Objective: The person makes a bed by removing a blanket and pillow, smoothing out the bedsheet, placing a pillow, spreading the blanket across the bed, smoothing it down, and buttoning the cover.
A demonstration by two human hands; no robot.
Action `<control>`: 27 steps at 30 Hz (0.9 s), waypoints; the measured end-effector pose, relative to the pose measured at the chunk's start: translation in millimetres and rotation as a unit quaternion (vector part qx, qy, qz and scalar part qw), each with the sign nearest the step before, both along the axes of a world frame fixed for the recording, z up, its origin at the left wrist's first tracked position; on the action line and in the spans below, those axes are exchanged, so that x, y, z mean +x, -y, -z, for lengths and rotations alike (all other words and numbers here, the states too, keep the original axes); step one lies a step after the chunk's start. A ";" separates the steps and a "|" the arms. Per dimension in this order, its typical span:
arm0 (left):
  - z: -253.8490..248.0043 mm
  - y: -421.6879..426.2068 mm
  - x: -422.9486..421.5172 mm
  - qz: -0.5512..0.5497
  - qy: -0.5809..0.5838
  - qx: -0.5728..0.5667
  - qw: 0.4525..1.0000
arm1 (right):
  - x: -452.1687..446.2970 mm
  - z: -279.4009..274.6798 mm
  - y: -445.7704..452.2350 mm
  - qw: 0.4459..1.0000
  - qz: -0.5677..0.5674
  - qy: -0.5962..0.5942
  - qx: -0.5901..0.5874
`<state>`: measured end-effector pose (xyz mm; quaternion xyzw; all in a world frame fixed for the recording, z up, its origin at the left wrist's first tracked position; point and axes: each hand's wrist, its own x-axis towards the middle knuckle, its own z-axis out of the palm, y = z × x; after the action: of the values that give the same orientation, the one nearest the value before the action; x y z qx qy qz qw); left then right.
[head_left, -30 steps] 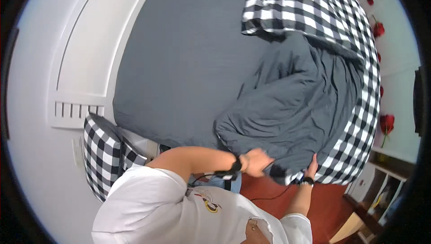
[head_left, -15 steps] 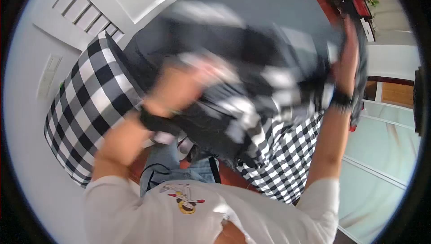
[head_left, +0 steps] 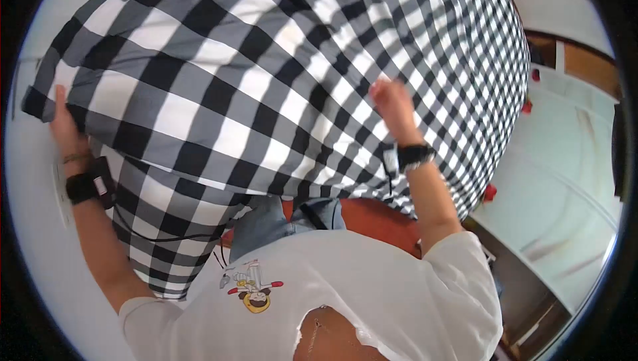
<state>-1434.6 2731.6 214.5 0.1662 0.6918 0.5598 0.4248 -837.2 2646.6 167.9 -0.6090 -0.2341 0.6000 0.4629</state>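
Observation:
A large black, grey and white checked duvet (head_left: 266, 88) spreads across the bed in front of me, with wrinkles toward its right side. At the far left, my left hand (head_left: 70, 131) is closed on the duvet's edge near a corner; some of its fingers are hidden by the cloth. My right hand (head_left: 397, 110) is over the right-hand part of the duvet, its fingers curled in; whether any cloth is pinched in them is hidden. A checked pillow (head_left: 166, 205) lies below the duvet's near edge at the left. Both wrists carry black bands, the left one with a cable.
A white wall (head_left: 33, 181) runs close along the left side. Frosted-glass cabinet doors (head_left: 551, 168) stand at the right. The reddish floor (head_left: 382, 225) shows between my body and the duvet.
The duvet was bunched and blurred in motion over the grey bed sheet; now it is spread out, covering it. My left hand has moved left, my right hand inward and nearer.

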 end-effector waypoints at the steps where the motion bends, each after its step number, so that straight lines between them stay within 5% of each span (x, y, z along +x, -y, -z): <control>1: -8.8 0.8 -20.3 0.035 -0.050 0.015 0.998 | 40.7 41.4 71.4 0.998 -0.056 0.032 -0.021; 3: -59.7 2.0 -16.1 0.035 -0.152 0.059 0.986 | 51.0 88.7 193.7 0.977 0.109 -0.057 -0.176; 4: -67.2 -1.6 -27.3 0.080 -0.125 0.101 0.984 | 78.2 134.0 262.8 0.968 -0.001 -0.084 -0.237; 6: -70.9 -7.2 -44.7 0.129 -0.105 0.130 0.977 | 69.4 192.9 360.6 0.899 0.134 0.011 -0.416; 8: -53.7 -2.3 -55.2 0.111 -0.171 0.058 0.977 | 38.2 170.5 385.8 0.863 0.258 0.032 -0.433; 9: -46.9 1.1 -62.2 0.104 -0.206 0.028 0.973 | 39.0 179.9 385.3 0.804 0.362 -0.138 -0.451; 10: -44.7 5.4 -69.1 0.104 -0.243 -0.002 0.965 | 41.9 215.5 401.4 0.814 0.404 -0.180 -0.376; 12: -43.1 6.1 -85.3 0.111 -0.323 -0.066 0.937 | 29.9 196.6 365.0 0.865 0.452 -0.096 -0.194; 14: -43.5 4.0 -97.5 0.130 -0.405 -0.143 0.894 | 70.3 256.0 377.4 0.898 0.426 0.043 -0.103; 15: -47.8 -2.6 -102.5 0.143 -0.446 -0.181 0.864 | 70.3 161.1 327.4 0.875 0.418 0.059 -0.236; 16: -44.9 -8.2 -108.1 0.154 -0.485 -0.221 0.832 | 90.4 99.5 309.8 0.894 0.417 -0.014 -0.163; 17: -43.7 -12.7 -110.2 0.164 -0.520 -0.258 0.797 | 122.4 66.0 315.8 0.888 0.451 0.033 -0.078; 20: -48.9 -32.3 -102.7 0.198 -0.608 -0.346 0.687 | 177.9 -79.2 375.3 0.921 0.300 0.243 -0.057; 22: -47.4 -39.7 -94.7 0.211 -0.640 -0.390 0.628 | 149.2 -98.3 384.8 0.854 0.419 0.154 -0.268; 24: -37.5 -47.8 -80.8 0.221 -0.658 -0.418 0.585 | 136.4 -13.0 456.4 0.840 0.439 0.100 -0.304; 27: 9.9 -32.8 -59.1 0.173 -0.681 -0.408 0.583 | 127.1 95.9 501.6 0.851 0.253 0.217 -0.406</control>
<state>-1493.7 2764.3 204.5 0.4249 0.8920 -0.1427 -0.0592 -710.1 2145.0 72.1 -0.8957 0.0984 0.3561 0.2473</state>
